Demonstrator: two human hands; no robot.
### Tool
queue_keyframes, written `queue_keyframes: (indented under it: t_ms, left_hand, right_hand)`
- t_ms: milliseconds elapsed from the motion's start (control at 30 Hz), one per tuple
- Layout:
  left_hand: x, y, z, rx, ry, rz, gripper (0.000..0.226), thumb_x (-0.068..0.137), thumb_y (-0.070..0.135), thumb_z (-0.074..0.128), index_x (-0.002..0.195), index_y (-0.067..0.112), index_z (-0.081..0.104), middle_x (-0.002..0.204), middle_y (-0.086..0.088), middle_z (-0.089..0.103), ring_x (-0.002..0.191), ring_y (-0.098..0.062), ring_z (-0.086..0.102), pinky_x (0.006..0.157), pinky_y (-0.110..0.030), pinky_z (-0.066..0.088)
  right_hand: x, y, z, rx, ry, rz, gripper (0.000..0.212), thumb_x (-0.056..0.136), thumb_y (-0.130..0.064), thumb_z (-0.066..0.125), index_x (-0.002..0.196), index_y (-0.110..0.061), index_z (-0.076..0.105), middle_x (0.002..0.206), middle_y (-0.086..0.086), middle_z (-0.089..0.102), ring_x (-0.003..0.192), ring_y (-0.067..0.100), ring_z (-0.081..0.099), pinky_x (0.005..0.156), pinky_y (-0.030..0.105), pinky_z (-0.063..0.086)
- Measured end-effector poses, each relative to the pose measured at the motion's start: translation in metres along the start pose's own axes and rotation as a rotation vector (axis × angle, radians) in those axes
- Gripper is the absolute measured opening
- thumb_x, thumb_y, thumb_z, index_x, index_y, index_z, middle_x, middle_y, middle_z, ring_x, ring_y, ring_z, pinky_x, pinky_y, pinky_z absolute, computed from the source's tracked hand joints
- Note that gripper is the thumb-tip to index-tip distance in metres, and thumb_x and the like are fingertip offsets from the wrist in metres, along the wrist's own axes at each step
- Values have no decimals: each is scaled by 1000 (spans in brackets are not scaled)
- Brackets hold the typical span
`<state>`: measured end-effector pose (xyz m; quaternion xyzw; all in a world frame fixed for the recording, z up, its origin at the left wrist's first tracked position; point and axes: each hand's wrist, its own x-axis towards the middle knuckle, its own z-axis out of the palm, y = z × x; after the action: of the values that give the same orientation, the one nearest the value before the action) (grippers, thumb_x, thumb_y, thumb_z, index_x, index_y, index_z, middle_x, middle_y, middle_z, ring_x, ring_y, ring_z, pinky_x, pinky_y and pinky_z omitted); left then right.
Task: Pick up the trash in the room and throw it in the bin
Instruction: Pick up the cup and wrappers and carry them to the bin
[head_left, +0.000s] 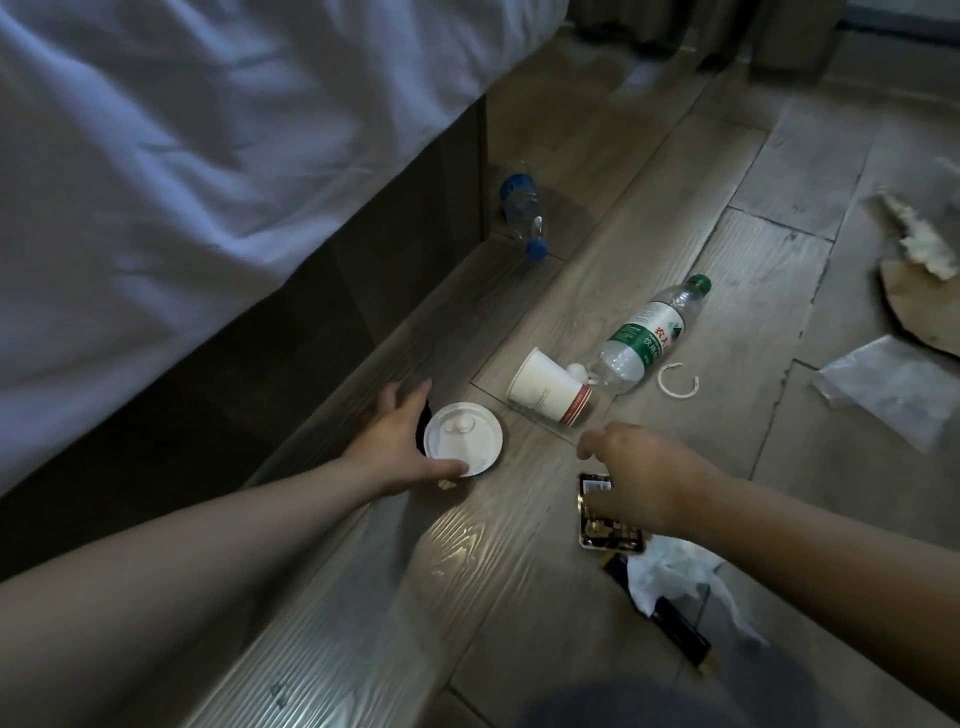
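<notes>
Trash lies scattered on the wooden floor beside the bed. My left hand (395, 441) grips a round white plastic lid (464, 438), thumb on its near rim and fingers behind it. My right hand (641, 475) hovers with loosely curled fingers and nothing in it, just above a gold and black packet (605, 535). A tipped paper cup (548, 391) lies beyond it, touching a green-capped plastic bottle (644, 335). A white plastic ring (678, 382) sits to the right of the bottle. A blue-capped bottle (522, 210) lies by the bed corner. No bin is in view.
The bed with its white sheet (182, 156) and dark wooden base (322, 312) fills the left. Crumpled white tissue (670, 571) over a dark wrapper lies near right. A clear plastic bag (888, 389), brown cardboard (919, 312) and torn paper (919, 239) lie far right.
</notes>
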<state>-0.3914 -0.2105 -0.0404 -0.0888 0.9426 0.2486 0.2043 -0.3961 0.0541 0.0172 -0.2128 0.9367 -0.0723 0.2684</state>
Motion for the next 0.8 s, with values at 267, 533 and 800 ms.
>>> queue_keyframes:
  t_ms: [267, 533, 800]
  left_hand:
    - [14, 30, 25, 113, -59, -35, 100, 59, 70, 73, 142, 35, 30, 154, -7, 13, 138, -39, 22, 108, -45, 32]
    - [9, 47, 38, 138, -55, -28, 112, 52, 70, 76, 143, 33, 22, 153, -3, 5, 139, -37, 16, 106, -46, 34]
    - [4, 50, 56, 264, -30, 85, 103, 54, 70, 74, 136, 29, 27, 146, -4, 19, 132, -33, 26, 103, -41, 35]
  right_hand:
    - [-24, 28, 32, 92, -97, 234, 74, 77, -51, 68, 136, -20, 34, 131, 8, 40, 111, 25, 53, 91, 34, 48]
    - [-45, 53, 69, 319, -162, 466, 123, 60, -59, 79, 149, -20, 2, 144, 12, 19, 127, 30, 39, 94, 33, 46]
    - [-55, 55, 101, 286, -53, 389, 141, 51, -57, 83, 145, -36, -19, 151, 13, 3, 137, 37, 27, 103, 42, 44]
